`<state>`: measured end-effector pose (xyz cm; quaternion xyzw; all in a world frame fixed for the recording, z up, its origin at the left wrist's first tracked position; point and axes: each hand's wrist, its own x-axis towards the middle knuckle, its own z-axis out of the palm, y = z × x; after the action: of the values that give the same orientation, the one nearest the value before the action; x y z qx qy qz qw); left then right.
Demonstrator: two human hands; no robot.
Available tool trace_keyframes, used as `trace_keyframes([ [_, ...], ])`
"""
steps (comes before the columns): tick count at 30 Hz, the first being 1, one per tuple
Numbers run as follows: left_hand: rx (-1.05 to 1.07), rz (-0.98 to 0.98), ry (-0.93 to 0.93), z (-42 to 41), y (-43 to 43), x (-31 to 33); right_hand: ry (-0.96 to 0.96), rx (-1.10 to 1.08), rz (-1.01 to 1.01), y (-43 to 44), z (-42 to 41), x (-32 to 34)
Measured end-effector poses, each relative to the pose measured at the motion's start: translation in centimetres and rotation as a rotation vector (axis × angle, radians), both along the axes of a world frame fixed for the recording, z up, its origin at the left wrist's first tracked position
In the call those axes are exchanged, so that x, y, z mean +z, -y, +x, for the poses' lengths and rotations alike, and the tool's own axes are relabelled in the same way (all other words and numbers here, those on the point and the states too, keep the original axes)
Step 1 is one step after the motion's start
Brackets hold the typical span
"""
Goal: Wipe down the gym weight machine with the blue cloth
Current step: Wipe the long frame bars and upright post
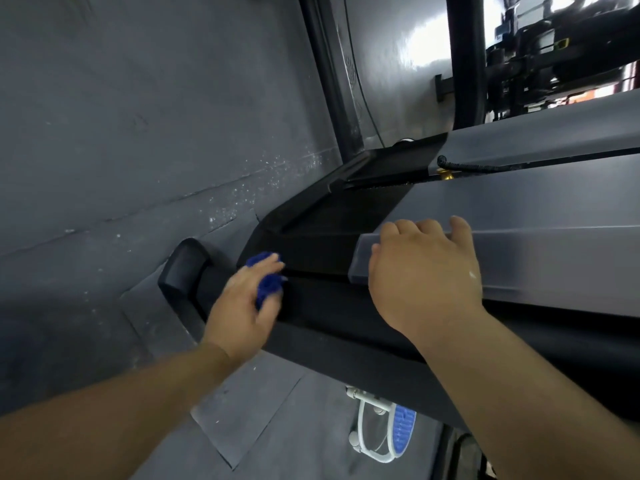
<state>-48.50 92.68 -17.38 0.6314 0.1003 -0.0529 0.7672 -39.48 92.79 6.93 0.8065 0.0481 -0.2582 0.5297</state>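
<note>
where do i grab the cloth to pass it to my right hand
Pinch the bunched tuft of cloth poking out past the fingertips of the left hand, reaching in from the right with the right hand. The rest is balled inside that grip.

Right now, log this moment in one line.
left hand presses blue cloth against black frame | right hand holds grey panel
</note>
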Motion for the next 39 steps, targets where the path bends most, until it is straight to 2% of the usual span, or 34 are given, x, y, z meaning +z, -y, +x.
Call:
trace_keyframes([
  [2, -0.015, -0.023, -0.351, 3.1, 0.0, -1.4, -0.004, -0.009, -0.004, -0.1, 0.0, -0.6],
  [4, -0.077, 0.001, -0.515, 6.8, -0.1, -0.8, -0.002, -0.016, -0.013, -0.1, 0.1, -1.0],
  [6, -0.088, -0.017, -0.427, 8.9, 0.0, 1.2, -0.010, -0.023, -0.036, 0.0, 0.2, -1.4],
  [9, -0.043, -0.032, -0.018, 6.6, 0.0, 3.7, -0.014, -0.023, -0.060, 0.1, 0.1, -2.0],
  [11, -0.030, -0.021, 0.153, 3.8, -0.3, 2.8, -0.012, -0.024, -0.052, 0.2, -0.1, -2.3],
  [12, -0.039, -0.008, 0.153, 2.9, -0.5, 1.4, -0.014, -0.023, -0.047, 0.2, -0.2, -2.6],
  [15, -0.111, -0.030, -0.091, 3.6, -0.7, -2.4, -0.016, -0.005, -0.032, 0.4, -0.5, -3.4],
  [17, -0.170, -0.068, -0.299, 6.6, -0.7, -2.8, -0.014, 0.005, -0.018, 0.4, -0.8, -4.0],
  [19, -0.204, -0.009, -0.408, 9.0, -0.4, -2.1, -0.019, 0.013, -0.013, 0.5, -0.9, -4.4],
  [21, -0.176, 0.007, -0.366, 8.8, -0.5, -2.0, -0.013, 0.030, -0.011, 0.6, -0.9, -4.5],
  [24, -0.160, -0.001, -0.198, 4.7, -1.3, -3.3, -0.003, 0.051, -0.003, 0.8, -1.0, -4.8],
  [25, -0.161, -0.019, -0.206, 3.4, -1.6, -4.2, -0.009, 0.054, 0.002, 0.8, -1.2, -5.0],
  [29, -0.282, 0.030, -0.478, 2.5, -2.3, -7.8, -0.043, 0.051, -0.008, 0.5, -1.9, -6.2],
  [31, -0.257, 0.034, -0.542, 3.5, -2.2, -7.7, -0.037, 0.057, -0.014, 0.5, -1.9, -6.4],
  [33, -0.162, -0.027, -0.495, 3.7, -1.8, -5.9, -0.034, 0.058, -0.022, 0.4, -1.9, -6.4],
  [35, -0.109, -0.123, -0.342, 2.2, -1.6, -4.3, -0.036, 0.048, -0.033, 0.4, -2.0, -6.6],
  [37, -0.205, -0.102, -0.204, 0.7, -2.1, -4.2, -0.041, 0.033, -0.042, 0.3, -2.1, -6.9],
  [39, -0.310, -0.060, -0.214, 0.6, -2.8, -5.6, -0.032, 0.028, -0.034, 0.3, -2.2, -7.0],
])
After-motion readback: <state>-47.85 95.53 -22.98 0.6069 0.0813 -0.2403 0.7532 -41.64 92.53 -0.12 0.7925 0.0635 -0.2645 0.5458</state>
